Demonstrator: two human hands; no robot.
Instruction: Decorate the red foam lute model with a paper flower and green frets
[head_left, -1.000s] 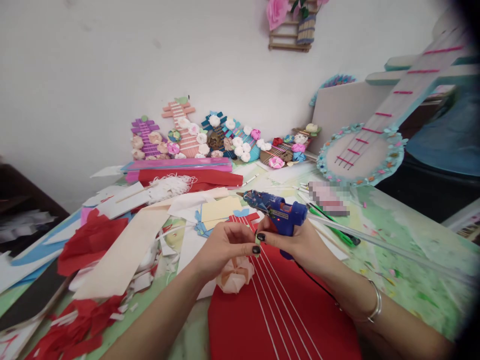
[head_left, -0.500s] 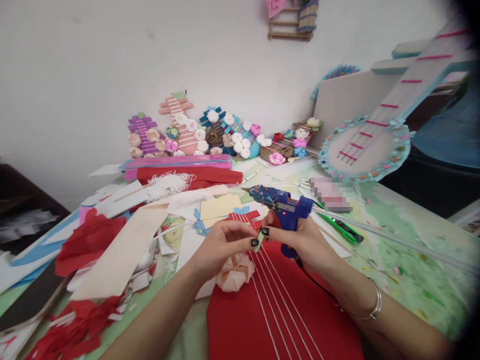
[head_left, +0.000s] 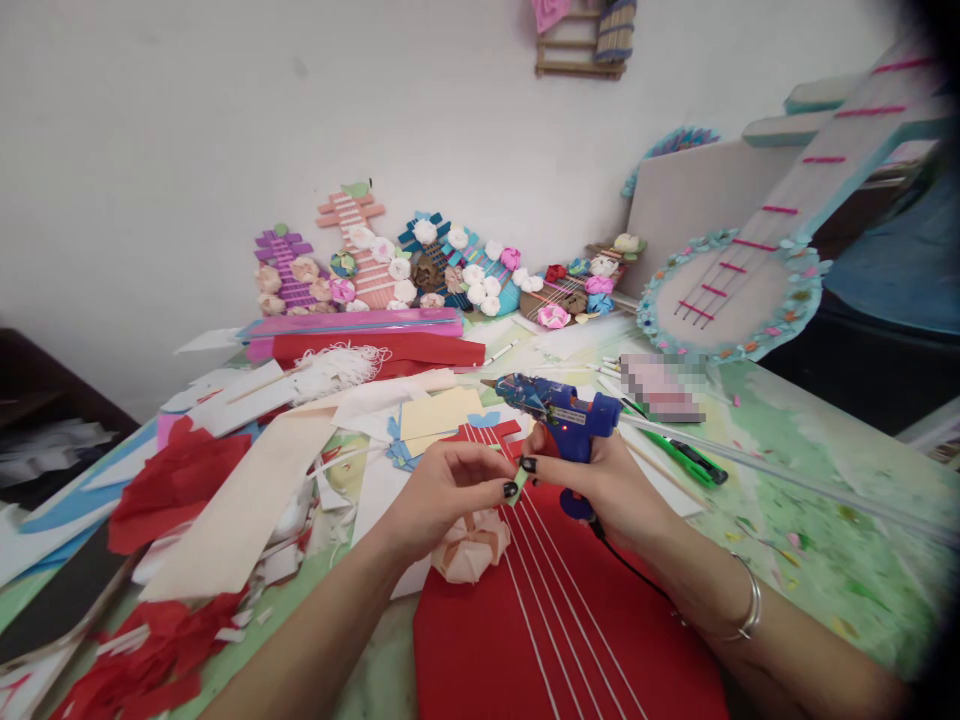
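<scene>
Between thumb and fingers, my left hand [head_left: 457,490] pinches a small light-green paper piece [head_left: 519,484]. My right hand [head_left: 600,480] is wrapped round the handle of a blue hot glue gun [head_left: 571,412], whose nozzle points left and whose small lamp glows. The right thumb also touches the green piece. Beneath both hands lies a red paper lute shape [head_left: 480,640] with white strings running along it. A cream paper flower [head_left: 471,548] sits on its left edge, just below my left hand. A black cord trails from the gun's handle under my right wrist.
Red paper scraps [head_left: 180,485] and a cream paper strip [head_left: 247,490] cover the left side. A green utility knife [head_left: 686,458] lies to the right, near a blurred pink object [head_left: 660,388]. Several decorated small lutes [head_left: 360,260] lean on the wall; a larger light-blue one [head_left: 727,300] stands at right.
The glue gun has shifted very slightly left and down in my right hand. Both hands keep nearly the same place at the green piece.
</scene>
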